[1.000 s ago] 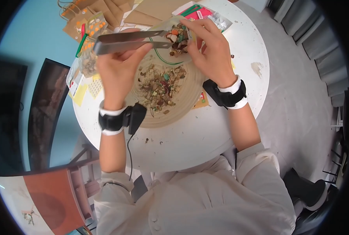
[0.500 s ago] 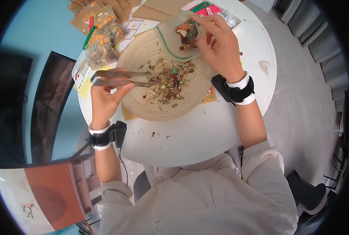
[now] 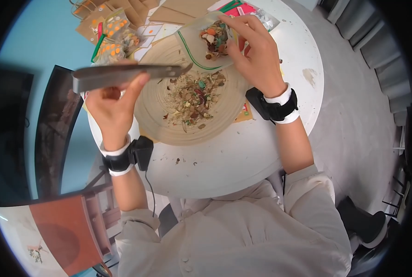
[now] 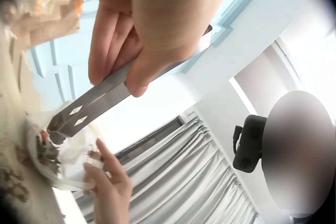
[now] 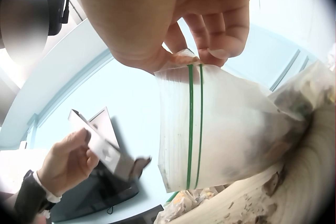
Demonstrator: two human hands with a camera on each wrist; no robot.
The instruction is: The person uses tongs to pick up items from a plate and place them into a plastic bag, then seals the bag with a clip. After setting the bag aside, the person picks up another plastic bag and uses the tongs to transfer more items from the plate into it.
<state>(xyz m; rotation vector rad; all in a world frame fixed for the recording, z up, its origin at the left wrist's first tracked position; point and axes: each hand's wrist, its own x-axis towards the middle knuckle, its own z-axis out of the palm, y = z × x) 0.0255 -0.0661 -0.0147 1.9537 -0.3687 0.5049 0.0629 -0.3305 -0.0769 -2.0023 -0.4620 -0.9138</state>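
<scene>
My left hand (image 3: 111, 108) pinches metal tongs (image 3: 122, 76) between thumb and fingers, the arms pressed nearly together. In the right wrist view, a brown piece (image 5: 139, 167) sits at the tongs' tips. My right hand (image 3: 259, 57) pinches the edge of a clear zip bag (image 3: 192, 44) with a green seal line. Mixed dried pieces (image 3: 215, 39) lie inside the bag, which is over the far right part of a round woven tray (image 3: 152, 122). A loose heap of dried bits (image 3: 194, 101) covers the tray's middle. The tongs' tips are left of the bag's mouth.
Filled clear bags (image 3: 111, 48) with orange dots and brown paper bags (image 3: 134, 11) lie at the far left of the white round table (image 3: 215, 173). A box with pink and green items (image 3: 238, 8) stands at the far right. Small crumbs dot the near tabletop.
The tongs went from the bag down to the heap, arms apart, then rose with their arms pressed together. The bag moved right, then slightly back left, still in my right hand.
</scene>
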